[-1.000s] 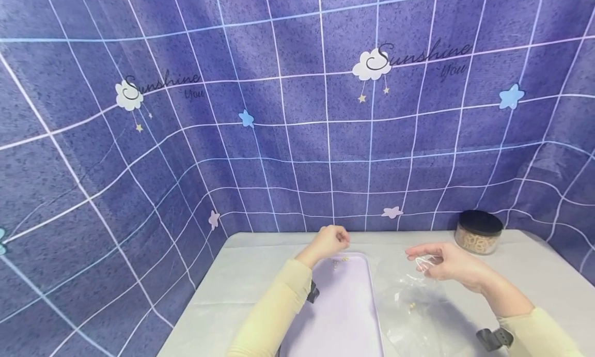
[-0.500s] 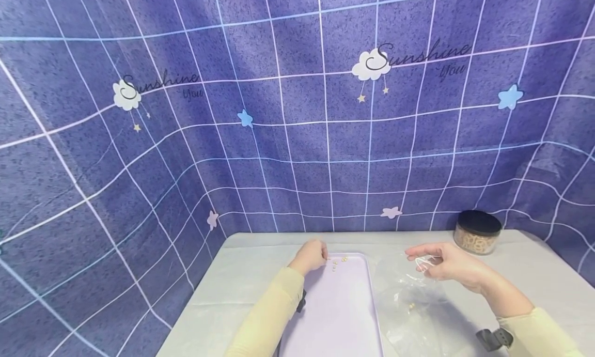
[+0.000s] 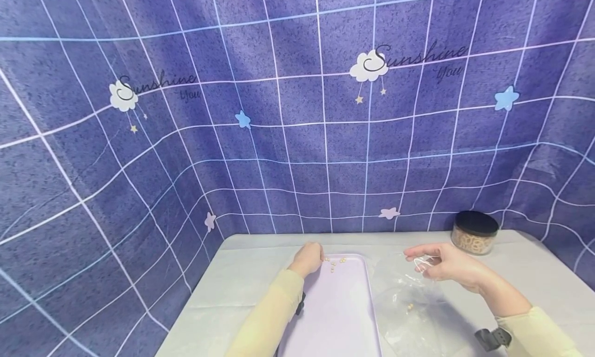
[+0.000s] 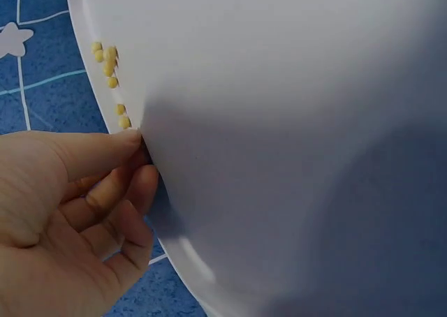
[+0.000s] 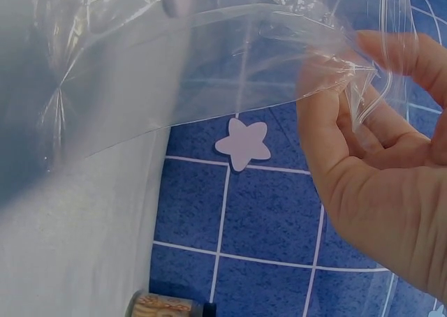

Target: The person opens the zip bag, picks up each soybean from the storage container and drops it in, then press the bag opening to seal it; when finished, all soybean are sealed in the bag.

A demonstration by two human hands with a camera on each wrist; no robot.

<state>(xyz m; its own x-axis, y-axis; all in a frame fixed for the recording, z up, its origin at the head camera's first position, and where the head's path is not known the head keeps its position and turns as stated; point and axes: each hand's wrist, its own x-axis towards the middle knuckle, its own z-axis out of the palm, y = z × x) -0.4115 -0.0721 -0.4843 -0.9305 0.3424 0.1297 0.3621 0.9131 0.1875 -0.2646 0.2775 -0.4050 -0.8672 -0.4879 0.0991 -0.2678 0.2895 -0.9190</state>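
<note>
My left hand (image 3: 309, 259) is at the far left corner of a pale lilac tray (image 3: 337, 315). In the left wrist view, its thumb and curled fingers meet at the tray's rim beside several small round yellow beans (image 4: 110, 64); I cannot tell whether a bean is between the fingertips. My right hand (image 3: 457, 266) grips the mouth of a clear plastic bag (image 3: 404, 321), with film bunched between thumb and fingers in the right wrist view. Low in the bag lie a few yellow beans (image 3: 410, 307).
A clear jar with a black lid (image 3: 475, 233), filled with pale ring-shaped pieces, stands at the back right. The white-covered table (image 3: 232, 290) ends at a blue gridded cloth (image 3: 297, 176) hanging behind and at the sides.
My left hand has come down from above the tray's far edge, moving left and nearer to the rim by the beans. My right hand keeps its hold on the bag, nearly still.
</note>
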